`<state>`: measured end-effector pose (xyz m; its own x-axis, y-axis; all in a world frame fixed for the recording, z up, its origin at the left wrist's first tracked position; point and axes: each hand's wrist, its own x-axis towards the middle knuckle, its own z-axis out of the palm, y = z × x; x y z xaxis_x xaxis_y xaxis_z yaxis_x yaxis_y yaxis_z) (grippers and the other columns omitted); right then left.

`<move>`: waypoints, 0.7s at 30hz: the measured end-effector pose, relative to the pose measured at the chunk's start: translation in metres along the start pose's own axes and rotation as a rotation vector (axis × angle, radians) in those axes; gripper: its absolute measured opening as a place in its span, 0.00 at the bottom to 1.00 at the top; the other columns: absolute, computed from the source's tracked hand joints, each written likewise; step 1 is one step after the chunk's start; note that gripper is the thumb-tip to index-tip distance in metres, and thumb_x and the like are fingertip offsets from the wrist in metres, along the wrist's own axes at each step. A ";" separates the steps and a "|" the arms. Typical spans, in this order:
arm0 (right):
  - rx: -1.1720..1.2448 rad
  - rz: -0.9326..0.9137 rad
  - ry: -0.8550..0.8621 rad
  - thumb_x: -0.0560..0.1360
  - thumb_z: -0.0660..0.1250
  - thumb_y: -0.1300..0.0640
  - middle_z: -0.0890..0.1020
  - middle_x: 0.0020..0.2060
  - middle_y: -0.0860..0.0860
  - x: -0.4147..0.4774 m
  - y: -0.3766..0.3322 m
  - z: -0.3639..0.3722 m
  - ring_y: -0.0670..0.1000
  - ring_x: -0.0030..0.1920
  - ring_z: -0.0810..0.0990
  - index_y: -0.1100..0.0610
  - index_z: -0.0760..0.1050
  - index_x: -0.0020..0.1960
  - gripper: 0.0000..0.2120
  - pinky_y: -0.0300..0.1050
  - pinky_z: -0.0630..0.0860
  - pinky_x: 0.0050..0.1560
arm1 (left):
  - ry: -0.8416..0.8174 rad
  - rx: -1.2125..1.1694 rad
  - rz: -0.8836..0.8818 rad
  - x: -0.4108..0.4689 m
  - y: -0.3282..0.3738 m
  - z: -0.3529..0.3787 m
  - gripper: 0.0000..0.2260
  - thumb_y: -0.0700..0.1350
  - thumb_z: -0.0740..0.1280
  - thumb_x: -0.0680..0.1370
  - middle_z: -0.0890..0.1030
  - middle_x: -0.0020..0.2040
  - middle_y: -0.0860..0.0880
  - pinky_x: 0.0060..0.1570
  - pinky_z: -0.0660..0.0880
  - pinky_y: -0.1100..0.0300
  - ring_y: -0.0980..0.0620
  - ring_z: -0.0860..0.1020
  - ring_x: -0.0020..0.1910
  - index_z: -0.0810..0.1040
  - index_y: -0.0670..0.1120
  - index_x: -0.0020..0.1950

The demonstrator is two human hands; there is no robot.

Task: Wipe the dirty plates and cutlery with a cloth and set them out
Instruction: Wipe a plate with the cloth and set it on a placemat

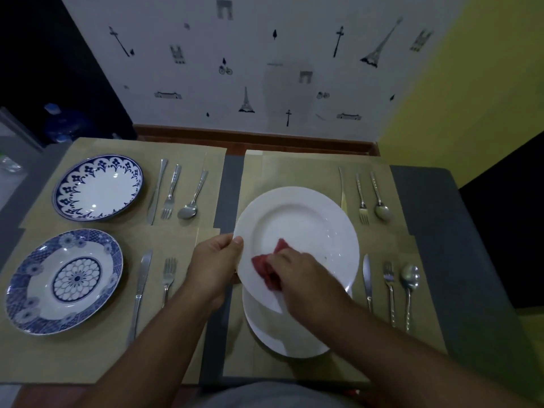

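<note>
"Two hands showed in the head view. What did the left one have?" asked the first.

"The left hand [216, 265] gripped the white plate [297, 231] by its left rim, thumb on top and fingers curled under the edge. The plate sat at the centre of the frame, covering the upper part of a second white plate [282, 340] on the brown mat [312, 169]."

"And the right?"

"The right hand [306, 278] was bunched round a red cloth [270, 267], fingers curled, pressing it onto the lower left of the held plate's face."

"Where was the cutlery?"

"On the right, a knife [342, 187], fork [361, 198] and spoon [379, 198] lay in the upper set, and a lower knife [367, 279], lower fork [390, 290] and lower spoon [409, 290] just below them. No hand touched them."

"The left side?"

"A blue-rimmed plate [98, 188] lay at upper left and a blue patterned plate [64, 281] at lower left, each with cutlery beside it, well apart from both hands."
</note>
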<state>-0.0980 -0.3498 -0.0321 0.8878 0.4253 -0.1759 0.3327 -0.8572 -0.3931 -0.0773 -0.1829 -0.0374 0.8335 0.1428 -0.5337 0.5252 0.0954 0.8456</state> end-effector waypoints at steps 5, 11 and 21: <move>-0.082 0.150 0.060 0.77 0.65 0.59 0.74 0.61 0.53 0.022 0.036 -0.026 0.56 0.56 0.74 0.52 0.69 0.66 0.18 0.51 0.76 0.54 | 0.060 0.020 0.049 0.006 0.005 -0.005 0.09 0.43 0.63 0.83 0.87 0.44 0.47 0.37 0.83 0.54 0.48 0.85 0.42 0.83 0.47 0.54; -0.085 0.303 -0.065 0.76 0.66 0.60 0.73 0.58 0.52 0.005 0.034 -0.018 0.54 0.55 0.76 0.53 0.68 0.62 0.17 0.51 0.74 0.54 | 0.062 -0.012 0.032 0.009 -0.004 0.012 0.09 0.43 0.64 0.83 0.87 0.44 0.45 0.44 0.83 0.44 0.44 0.85 0.43 0.85 0.47 0.50; -0.194 0.334 0.037 0.78 0.65 0.57 0.70 0.59 0.57 0.020 0.051 -0.034 0.56 0.56 0.73 0.56 0.67 0.62 0.15 0.46 0.72 0.48 | 0.011 0.035 0.112 0.012 0.003 0.012 0.09 0.43 0.64 0.83 0.87 0.45 0.47 0.39 0.83 0.50 0.47 0.86 0.43 0.84 0.49 0.53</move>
<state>-0.0524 -0.3949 -0.0247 0.9670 0.1055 -0.2318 0.0740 -0.9872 -0.1410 -0.0638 -0.1924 -0.0412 0.8857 0.1614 -0.4354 0.4343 0.0438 0.8997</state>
